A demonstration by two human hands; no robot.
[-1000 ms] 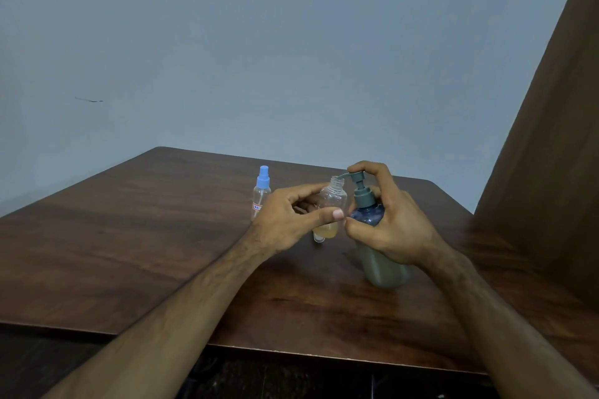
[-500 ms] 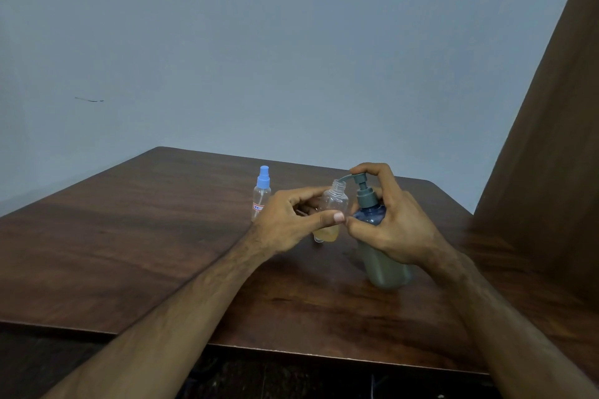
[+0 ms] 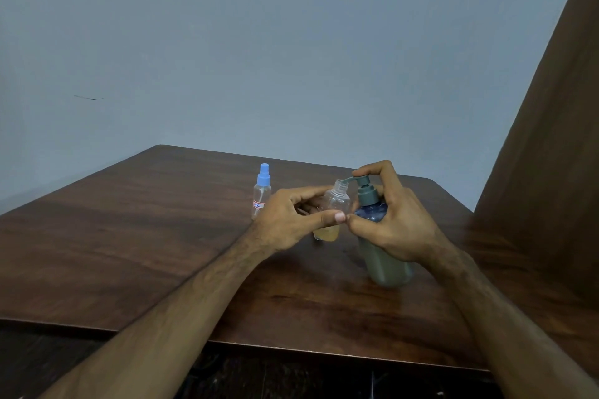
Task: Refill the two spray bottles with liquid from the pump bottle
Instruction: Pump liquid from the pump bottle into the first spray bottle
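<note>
**Pump Transfer Into the Uncapped Spray Bottle: Nozzle-to-Neck Alignment**

The left hand (image 3: 291, 223) is closed around the uncapped spray bottle (image 3: 334, 207), thumb across its front and fingers behind. The bottle is clear, tilted slightly with its open neck toward the right, and holds a shallow layer of amber liquid at the bottom.

The right hand (image 3: 393, 223) is closed around the shoulder of the pump bottle (image 3: 385, 256), which stands on the wooden table (image 3: 146, 253). The index finger rests on top of the pump head (image 3: 363, 180); how far the head is depressed cannot be told.

Critical relation: the pump spout runs leftward from the head, and its tip sits at the rim of the open neck. The neck lies just left of the pump head, and the two bodies are touching or nearly so. Each stroke likely depends on the neck staying under the spout tip.

The capped spray bottle (image 3: 262, 191), with a blue sprayer, stands upright on the table behind the left hand and appears nearly empty. By that reading, the first fill is under way and the second is not yet begun.
</note>
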